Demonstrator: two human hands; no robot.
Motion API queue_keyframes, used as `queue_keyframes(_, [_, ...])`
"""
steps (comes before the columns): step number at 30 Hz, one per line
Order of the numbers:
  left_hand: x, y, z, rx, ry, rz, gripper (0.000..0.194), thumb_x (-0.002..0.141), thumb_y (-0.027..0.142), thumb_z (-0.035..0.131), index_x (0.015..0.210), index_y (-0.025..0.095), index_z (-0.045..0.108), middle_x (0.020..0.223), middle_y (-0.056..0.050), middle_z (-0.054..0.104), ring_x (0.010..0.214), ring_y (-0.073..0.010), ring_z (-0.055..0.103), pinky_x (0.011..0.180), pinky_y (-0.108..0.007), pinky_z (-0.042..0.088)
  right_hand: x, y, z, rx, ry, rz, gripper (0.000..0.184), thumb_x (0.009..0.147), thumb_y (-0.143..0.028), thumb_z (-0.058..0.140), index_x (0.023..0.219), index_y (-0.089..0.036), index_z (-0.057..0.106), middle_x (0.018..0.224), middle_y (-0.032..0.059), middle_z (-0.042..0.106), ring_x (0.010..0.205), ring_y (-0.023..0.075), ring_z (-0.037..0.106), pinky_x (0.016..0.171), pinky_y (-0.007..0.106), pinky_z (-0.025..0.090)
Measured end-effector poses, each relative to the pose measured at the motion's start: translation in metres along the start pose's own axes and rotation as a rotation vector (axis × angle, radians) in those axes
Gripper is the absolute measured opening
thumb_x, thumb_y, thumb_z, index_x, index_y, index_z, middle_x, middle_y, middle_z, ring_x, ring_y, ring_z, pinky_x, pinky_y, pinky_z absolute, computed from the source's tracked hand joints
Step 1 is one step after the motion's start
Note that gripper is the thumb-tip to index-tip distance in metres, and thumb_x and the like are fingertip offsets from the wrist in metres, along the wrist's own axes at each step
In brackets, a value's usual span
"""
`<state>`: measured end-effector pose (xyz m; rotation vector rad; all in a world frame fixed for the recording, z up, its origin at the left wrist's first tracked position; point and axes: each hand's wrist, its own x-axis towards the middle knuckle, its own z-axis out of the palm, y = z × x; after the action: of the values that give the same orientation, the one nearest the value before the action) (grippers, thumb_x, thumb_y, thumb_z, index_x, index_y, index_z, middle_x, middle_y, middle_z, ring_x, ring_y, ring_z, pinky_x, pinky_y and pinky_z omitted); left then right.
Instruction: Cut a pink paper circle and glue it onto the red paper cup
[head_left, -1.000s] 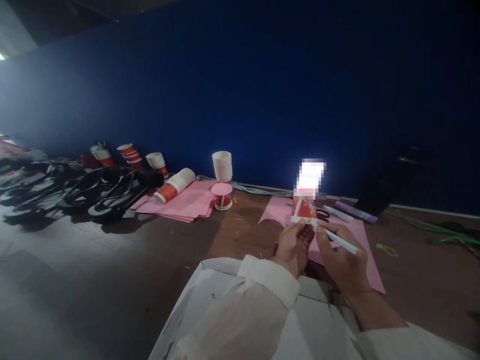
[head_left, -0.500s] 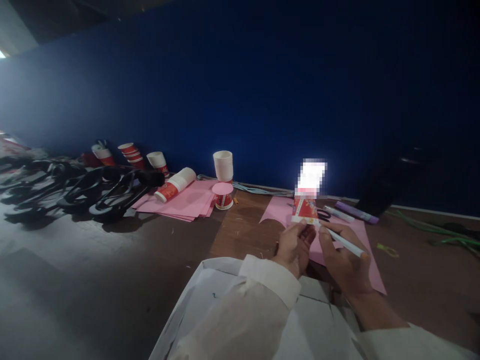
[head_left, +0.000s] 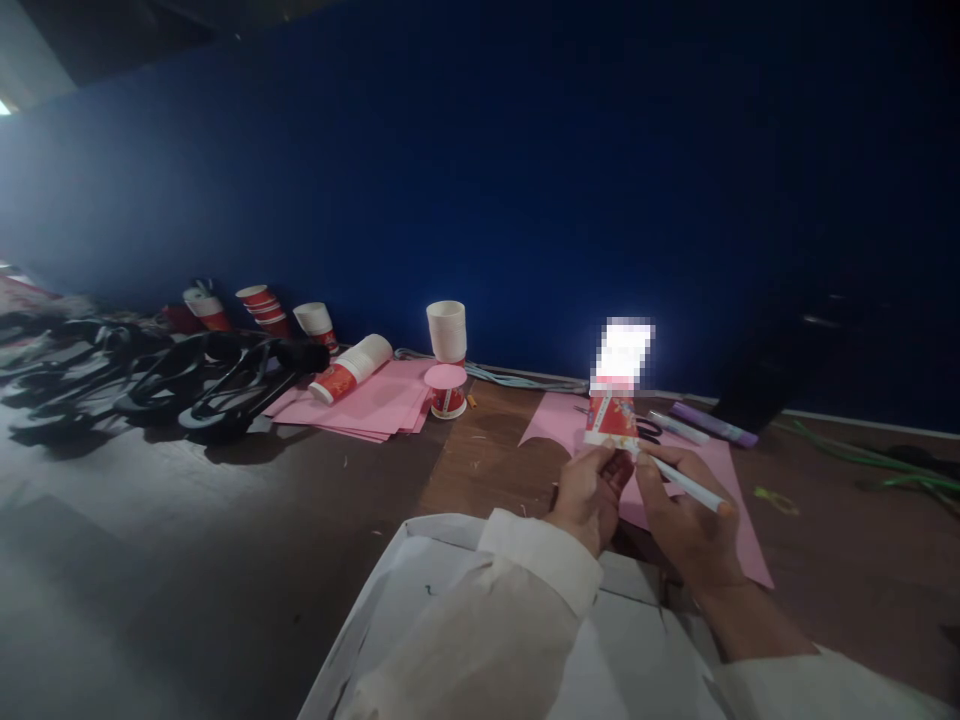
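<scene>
1. The left hand curls by the near edge of the red cup; I can't tell if it pinches.
2. The right hand pinches a white pen beside the red cup.
3. Black scissors and a purple marker lie right of the red cup.

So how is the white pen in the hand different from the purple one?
The white pen is held in the right hand, but the purple pen lies down with no hand on it. The white pen has an orange end; the purple pen looks purple nearly all over. Both are long and thin.
</scene>
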<state>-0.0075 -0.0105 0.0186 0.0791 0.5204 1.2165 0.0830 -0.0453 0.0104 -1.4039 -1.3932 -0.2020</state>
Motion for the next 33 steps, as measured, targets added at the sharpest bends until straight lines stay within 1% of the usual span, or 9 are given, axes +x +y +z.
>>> queue_keyframes(4, [-0.0003, 0.0005, 0.0005, 0.016, 0.015, 0.001, 0.005, 0.08, 0.007, 0.071, 0.076, 0.008, 0.068, 0.073, -0.004, 0.064, 0.064, -0.0092, 0.062, 0.072, -0.021, 0.052, 0.0009, -0.002, -0.0009, -0.005, -0.008, -0.016, 0.021, 0.091, -0.037, 0.06, 0.095, -0.02, 0.073, 0.092, 0.0076, 0.077, 0.082, 0.0216, 0.072, 0.076, 0.034, 0.058])
queue_keyframes(7, [-0.0003, 0.0005, 0.0008, 0.024, 0.028, 0.009, 0.007, 0.078, 0.008, 0.074, 0.074, 0.009, 0.068, 0.072, -0.004, 0.063, 0.064, -0.0093, 0.061, 0.072, -0.021, 0.052, 0.0012, -0.0025, -0.0007, -0.005, 0.002, -0.049, 0.02, 0.092, -0.037, 0.06, 0.094, -0.021, 0.072, 0.091, 0.0072, 0.077, 0.08, 0.021, 0.072, 0.076, 0.034, 0.058])
queue_keyframes(15, [0.005, -0.0032, -0.0042, -0.006, -0.031, 0.028, 0.008, 0.08, 0.006, 0.068, 0.074, 0.01, 0.068, 0.07, -0.003, 0.062, 0.063, -0.0088, 0.06, 0.066, -0.019, 0.052, 0.0003, -0.0032, -0.0002, -0.017, -0.001, -0.067, 0.019, 0.092, -0.036, 0.06, 0.094, -0.022, 0.072, 0.09, 0.0061, 0.076, 0.08, 0.0207, 0.072, 0.077, 0.034, 0.057])
queue_keyframes(18, [0.0054, -0.0032, -0.0044, -0.004, -0.024, 0.02, 0.008, 0.081, 0.006, 0.066, 0.074, 0.009, 0.068, 0.07, -0.003, 0.062, 0.063, -0.0087, 0.06, 0.066, -0.019, 0.051, 0.0006, -0.0034, -0.0005, -0.014, 0.0, -0.085, 0.018, 0.092, -0.035, 0.06, 0.094, -0.021, 0.071, 0.089, 0.0059, 0.076, 0.08, 0.0202, 0.072, 0.077, 0.032, 0.057])
queue_keyframes(24, [0.0031, -0.0025, -0.0026, 0.014, -0.023, 0.018, 0.008, 0.079, 0.008, 0.071, 0.073, 0.01, 0.067, 0.069, -0.002, 0.061, 0.064, -0.0089, 0.059, 0.066, -0.019, 0.051, 0.0011, -0.0037, -0.0004, -0.004, -0.021, -0.068, 0.02, 0.093, -0.037, 0.059, 0.094, -0.021, 0.072, 0.09, 0.0061, 0.076, 0.08, 0.0203, 0.072, 0.077, 0.033, 0.057])
queue_keyframes(27, [0.0025, -0.0022, -0.0021, 0.015, -0.023, 0.01, 0.007, 0.079, 0.008, 0.07, 0.073, 0.01, 0.067, 0.069, -0.003, 0.062, 0.063, -0.0087, 0.059, 0.066, -0.019, 0.051, 0.0005, -0.0036, -0.0006, -0.014, -0.017, -0.062, 0.02, 0.093, -0.037, 0.059, 0.095, -0.022, 0.072, 0.093, 0.0061, 0.077, 0.083, 0.0208, 0.072, 0.078, 0.033, 0.056])
queue_keyframes(33, [0.0014, -0.0015, -0.0015, 0.027, -0.018, 0.004, 0.006, 0.081, 0.007, 0.069, 0.075, 0.009, 0.068, 0.07, -0.003, 0.062, 0.063, -0.0086, 0.059, 0.067, -0.019, 0.051, 0.0006, -0.0016, -0.0011, -0.031, 0.003, -0.07, 0.021, 0.093, -0.037, 0.06, 0.095, -0.021, 0.073, 0.092, 0.0064, 0.077, 0.082, 0.0204, 0.072, 0.077, 0.032, 0.057])
